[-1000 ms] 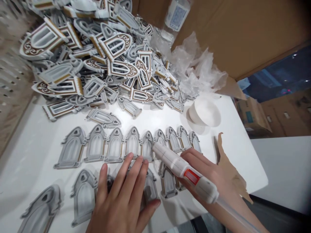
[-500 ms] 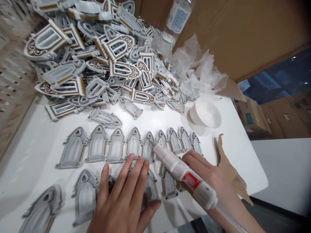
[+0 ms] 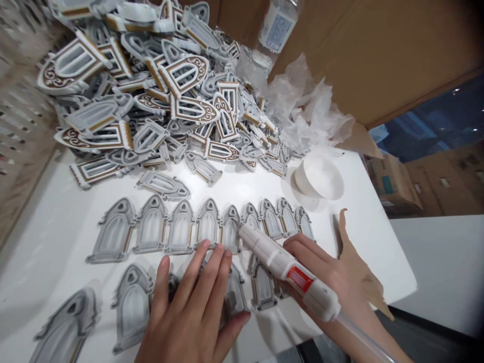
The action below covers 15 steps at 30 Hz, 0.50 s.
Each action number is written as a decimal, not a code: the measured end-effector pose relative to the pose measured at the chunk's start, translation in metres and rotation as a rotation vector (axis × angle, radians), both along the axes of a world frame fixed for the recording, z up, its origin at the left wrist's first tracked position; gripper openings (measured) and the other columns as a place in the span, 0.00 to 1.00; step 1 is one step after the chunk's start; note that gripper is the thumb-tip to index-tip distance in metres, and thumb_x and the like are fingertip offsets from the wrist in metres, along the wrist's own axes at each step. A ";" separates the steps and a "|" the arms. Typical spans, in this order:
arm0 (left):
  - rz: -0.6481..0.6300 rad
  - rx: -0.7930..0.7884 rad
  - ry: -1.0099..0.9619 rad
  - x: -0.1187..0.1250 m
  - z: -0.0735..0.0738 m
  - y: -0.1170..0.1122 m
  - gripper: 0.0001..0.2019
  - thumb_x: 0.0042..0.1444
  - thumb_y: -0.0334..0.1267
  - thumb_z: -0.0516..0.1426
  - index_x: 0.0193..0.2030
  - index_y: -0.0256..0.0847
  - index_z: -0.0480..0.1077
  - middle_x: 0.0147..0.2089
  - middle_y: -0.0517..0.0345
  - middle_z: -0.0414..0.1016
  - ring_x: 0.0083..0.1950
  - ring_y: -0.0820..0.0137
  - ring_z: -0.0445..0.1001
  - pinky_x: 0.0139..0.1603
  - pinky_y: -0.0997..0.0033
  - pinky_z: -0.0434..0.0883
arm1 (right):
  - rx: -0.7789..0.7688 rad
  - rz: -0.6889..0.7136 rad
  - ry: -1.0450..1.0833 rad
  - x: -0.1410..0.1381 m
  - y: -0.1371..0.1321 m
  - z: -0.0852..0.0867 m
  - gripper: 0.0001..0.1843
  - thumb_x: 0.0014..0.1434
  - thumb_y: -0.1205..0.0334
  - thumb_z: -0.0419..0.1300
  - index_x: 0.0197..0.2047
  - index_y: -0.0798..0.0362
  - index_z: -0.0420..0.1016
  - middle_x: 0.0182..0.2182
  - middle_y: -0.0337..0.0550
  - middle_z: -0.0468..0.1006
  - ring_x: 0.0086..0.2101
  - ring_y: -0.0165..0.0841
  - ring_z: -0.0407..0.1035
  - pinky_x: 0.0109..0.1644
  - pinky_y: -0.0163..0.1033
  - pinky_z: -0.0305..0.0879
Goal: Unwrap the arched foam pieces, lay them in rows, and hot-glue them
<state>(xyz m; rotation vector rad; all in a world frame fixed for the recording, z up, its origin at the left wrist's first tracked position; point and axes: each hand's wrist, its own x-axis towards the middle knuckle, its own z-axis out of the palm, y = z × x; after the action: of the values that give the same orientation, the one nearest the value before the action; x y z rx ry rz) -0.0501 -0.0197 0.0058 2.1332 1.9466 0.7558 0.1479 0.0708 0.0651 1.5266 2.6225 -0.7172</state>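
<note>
My right hand [image 3: 333, 282] grips a white glue gun [image 3: 287, 269] with a red trigger; its nozzle points up-left at a grey arch-window piece [image 3: 229, 229] in the far row. My left hand [image 3: 192, 307] lies flat with fingers stretched out on the grey window pieces of the near row [image 3: 130, 305], covering two of them. Several grey arch-window pieces stand side by side in a row [image 3: 151, 229] across the white table [image 3: 56, 237]. A clear glue stick [image 3: 363, 335] sticks out of the gun's back end.
A big heap of gold-and-white window pieces [image 3: 151, 91] fills the table's far left. Crumpled clear plastic [image 3: 310, 111] and a white round dish [image 3: 319, 176] sit at the far right, a brown cardboard scrap [image 3: 355, 257] by the right edge. A cardboard wall [image 3: 378, 45] stands behind.
The view has shifted slightly. Both hands stay almost still; the glue gun's nozzle stays at the far row of grey pieces.
</note>
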 end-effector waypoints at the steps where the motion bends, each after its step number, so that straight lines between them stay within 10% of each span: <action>1: -0.006 0.003 0.008 0.000 0.001 0.000 0.25 0.64 0.54 0.47 0.57 0.40 0.70 0.63 0.62 0.68 0.64 0.65 0.65 0.72 0.58 0.34 | 0.000 0.002 0.014 0.001 0.000 -0.001 0.06 0.60 0.68 0.53 0.36 0.46 0.60 0.34 0.40 0.68 0.25 0.33 0.68 0.28 0.39 0.64; 15: -0.063 0.041 0.067 -0.004 0.004 0.002 0.26 0.62 0.53 0.49 0.56 0.35 0.71 0.62 0.56 0.69 0.63 0.61 0.67 0.72 0.58 0.35 | -0.050 -0.113 0.174 -0.004 0.009 -0.002 0.09 0.63 0.68 0.53 0.31 0.48 0.61 0.29 0.36 0.66 0.27 0.31 0.65 0.30 0.37 0.61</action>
<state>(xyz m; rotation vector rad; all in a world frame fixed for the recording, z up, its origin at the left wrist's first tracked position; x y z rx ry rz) -0.0542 -0.0182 0.0099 2.2604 1.9022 0.7287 0.1435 0.0797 0.0627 1.6818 2.6304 -0.9578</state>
